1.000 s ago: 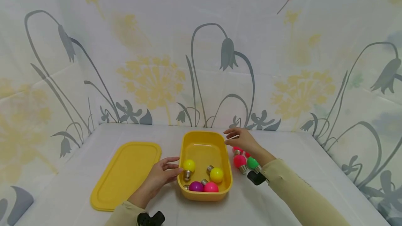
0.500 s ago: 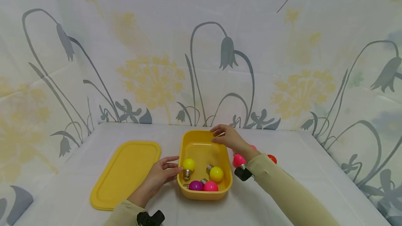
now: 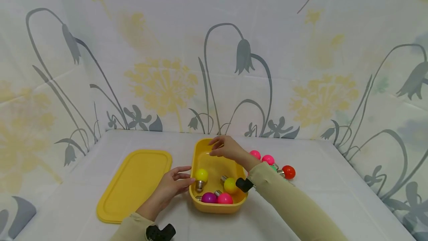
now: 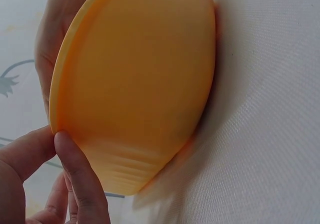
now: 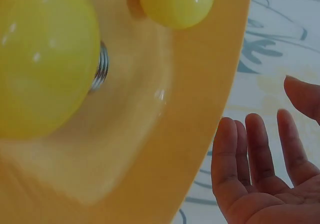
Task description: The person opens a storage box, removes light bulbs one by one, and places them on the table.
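A yellow plastic box [image 3: 219, 208] stands on the table holding two yellow light bulbs, the left one [image 3: 201, 176] beside the near-left wall and the other [image 5: 45, 59] near my right wrist. A purple bulb [image 3: 209, 198] and a pink bulb [image 3: 225, 198] lie at its near end. My left hand [image 3: 175, 183] pinches the left rim between thumb and finger, as the left wrist view [image 4: 60, 159] of that hand shows. Over the far end of the box hangs my right hand [image 3: 229, 148], fingers spread and holding nothing; in its wrist view the palm [image 5: 265, 184] faces the box.
A yellow lid [image 3: 135, 185] lies flat to the left of the box. Right of the box, partly behind the right forearm, are pink bulbs [image 3: 268, 159], a green bulb [image 3: 274, 167] and a red bulb [image 3: 288, 172]. A flower-print cloth [image 3: 167, 47] rises behind the table.
My right hand has moved left from beside the box's right rim to above its far end, uncovering some bulbs on the right. The left hand and the bulbs in the box stay put.
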`<state>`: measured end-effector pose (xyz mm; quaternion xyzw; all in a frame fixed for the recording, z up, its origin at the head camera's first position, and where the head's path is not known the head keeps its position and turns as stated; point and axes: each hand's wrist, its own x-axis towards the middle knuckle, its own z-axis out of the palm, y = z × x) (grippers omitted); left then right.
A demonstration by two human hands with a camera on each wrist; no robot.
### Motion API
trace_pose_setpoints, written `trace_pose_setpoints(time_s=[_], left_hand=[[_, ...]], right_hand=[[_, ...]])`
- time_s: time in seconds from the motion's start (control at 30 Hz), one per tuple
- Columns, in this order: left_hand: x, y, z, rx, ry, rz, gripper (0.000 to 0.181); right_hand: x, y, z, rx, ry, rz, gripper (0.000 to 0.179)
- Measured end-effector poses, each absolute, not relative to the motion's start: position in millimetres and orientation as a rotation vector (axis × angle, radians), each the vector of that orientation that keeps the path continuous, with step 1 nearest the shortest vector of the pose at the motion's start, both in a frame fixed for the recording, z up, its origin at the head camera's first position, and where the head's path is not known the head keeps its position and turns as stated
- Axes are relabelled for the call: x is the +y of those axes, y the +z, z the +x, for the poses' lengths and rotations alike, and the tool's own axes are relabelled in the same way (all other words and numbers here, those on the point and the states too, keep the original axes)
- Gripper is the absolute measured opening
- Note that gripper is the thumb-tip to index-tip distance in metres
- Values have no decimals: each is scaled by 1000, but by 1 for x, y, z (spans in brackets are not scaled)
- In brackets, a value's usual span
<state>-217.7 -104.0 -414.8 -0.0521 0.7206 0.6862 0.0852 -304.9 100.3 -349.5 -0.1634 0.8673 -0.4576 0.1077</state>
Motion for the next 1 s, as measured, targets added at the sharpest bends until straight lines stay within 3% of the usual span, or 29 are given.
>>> trace_pose_setpoints(time_s=[0.47, 1.0], left_hand=[[-104, -415, -218, 2147, 2049, -158, 47], [-103, -415, -217, 2159, 2048, -166, 47]], right_hand=[[82, -364, -302, 2424, -1037, -688, 25], [77, -370, -289, 2406, -817, -718, 27]])
